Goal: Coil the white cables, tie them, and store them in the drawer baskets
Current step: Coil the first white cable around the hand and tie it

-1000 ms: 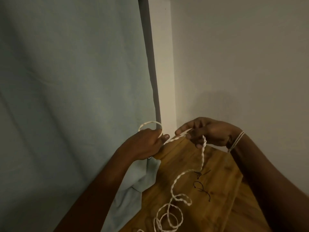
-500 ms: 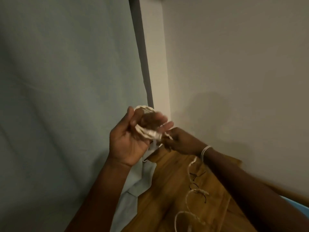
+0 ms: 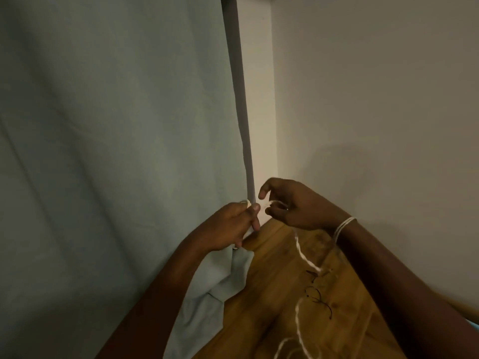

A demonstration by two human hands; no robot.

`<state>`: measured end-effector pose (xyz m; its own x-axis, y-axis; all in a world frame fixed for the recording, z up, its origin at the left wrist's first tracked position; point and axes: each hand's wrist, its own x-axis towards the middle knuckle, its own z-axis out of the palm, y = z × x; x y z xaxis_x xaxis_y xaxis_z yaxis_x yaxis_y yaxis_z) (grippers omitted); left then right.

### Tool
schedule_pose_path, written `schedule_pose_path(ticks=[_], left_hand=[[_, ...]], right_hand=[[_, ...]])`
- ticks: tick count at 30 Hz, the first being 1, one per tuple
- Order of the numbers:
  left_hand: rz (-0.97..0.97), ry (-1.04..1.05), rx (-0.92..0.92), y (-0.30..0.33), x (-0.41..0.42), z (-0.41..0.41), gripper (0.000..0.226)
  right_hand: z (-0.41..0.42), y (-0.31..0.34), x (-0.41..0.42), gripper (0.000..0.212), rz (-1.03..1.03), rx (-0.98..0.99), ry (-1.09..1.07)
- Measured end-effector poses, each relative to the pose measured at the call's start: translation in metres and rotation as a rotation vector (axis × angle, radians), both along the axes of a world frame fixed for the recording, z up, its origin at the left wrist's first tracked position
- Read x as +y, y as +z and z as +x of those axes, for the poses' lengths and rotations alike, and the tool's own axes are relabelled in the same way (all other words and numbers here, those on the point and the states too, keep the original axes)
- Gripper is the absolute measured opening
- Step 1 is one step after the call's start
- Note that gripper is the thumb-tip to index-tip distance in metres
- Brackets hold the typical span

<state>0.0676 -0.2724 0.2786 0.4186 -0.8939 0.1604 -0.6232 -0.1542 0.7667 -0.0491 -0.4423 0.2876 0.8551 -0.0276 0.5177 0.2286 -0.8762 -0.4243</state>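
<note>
A white twisted cable [image 3: 303, 257] runs from my hands down across the wooden table [image 3: 272, 301] to loose loops at the bottom edge. My left hand [image 3: 230, 226] is curled, back toward me, gripping a small coil of the cable whose top shows above the knuckles. My right hand [image 3: 293, 203] is close beside it, pinching the cable strand low in the fingers while the index finger arches above. White bands circle my right wrist [image 3: 343, 226]. No drawer or basket is in view.
A pale blue curtain [image 3: 116, 151] hangs on the left, its hem bunched on the table corner. A white wall corner stands behind the hands. Thin black wire ties [image 3: 317, 296] lie on the wood near the cable.
My left hand has turned from palm-up to knuckles-up and dropped lower. My right hand has moved away to the right and opened its index finger, the cable stretched between the hands.
</note>
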Motion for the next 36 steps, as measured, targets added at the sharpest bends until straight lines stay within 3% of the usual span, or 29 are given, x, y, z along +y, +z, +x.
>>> schedule_pose_path(ticks=[3, 6, 11, 14, 19, 22, 25, 26, 28, 33, 35, 36], left_hand=[[-0.159, -0.322, 0.447, 0.010, 0.008, 0.001, 0.043], [-0.353, -0.369, 0.700, 0.014, 0.007, 0.001, 0.038], [-0.779, -0.192, 1.137, 0.029, 0.021, 0.026, 0.040], [-0.868, -0.100, 1.163, 0.035, 0.035, 0.037, 0.037], [-0.804, -0.173, 1.138, 0.022, 0.040, 0.024, 0.042], [-0.672, -0.249, 1.107, 0.014, 0.038, 0.015, 0.045], [-0.604, -0.265, 1.066, 0.009, 0.036, 0.010, 0.049], [-0.600, -0.261, 1.062, 0.009, 0.037, 0.010, 0.050], [-0.635, -0.260, 1.073, 0.008, 0.039, 0.011, 0.052], [-0.835, -0.330, 1.134, 0.012, 0.037, 0.019, 0.044], [-0.887, -0.199, 0.964, 0.014, 0.033, 0.024, 0.042], [-0.866, -0.067, 0.725, 0.013, 0.031, 0.029, 0.042]], right_hand=[[0.003, -0.001, 0.002, 0.029, 0.091, -0.017, -0.004], [0.011, -0.006, 0.005, 0.022, 0.178, -0.056, 0.052], [-0.004, -0.008, -0.013, 0.005, 0.258, 0.412, 0.351], [-0.003, -0.018, -0.023, 0.011, 0.419, 0.275, 0.313], [0.029, -0.042, -0.002, 0.033, 1.177, -0.067, 0.317], [0.047, -0.043, 0.020, 0.044, 1.460, -0.060, 0.244], [0.062, -0.042, 0.033, 0.043, 1.682, 0.160, 0.240], [0.065, -0.042, 0.035, 0.043, 1.691, 0.291, 0.238], [0.068, -0.044, 0.037, 0.044, 1.522, 0.529, 0.231], [0.066, -0.048, 0.051, 0.042, 0.717, 0.798, 0.162], [0.064, -0.048, 0.066, 0.044, 0.521, 0.875, 0.240], [0.062, -0.046, 0.073, 0.041, 0.486, 0.886, 0.307]])
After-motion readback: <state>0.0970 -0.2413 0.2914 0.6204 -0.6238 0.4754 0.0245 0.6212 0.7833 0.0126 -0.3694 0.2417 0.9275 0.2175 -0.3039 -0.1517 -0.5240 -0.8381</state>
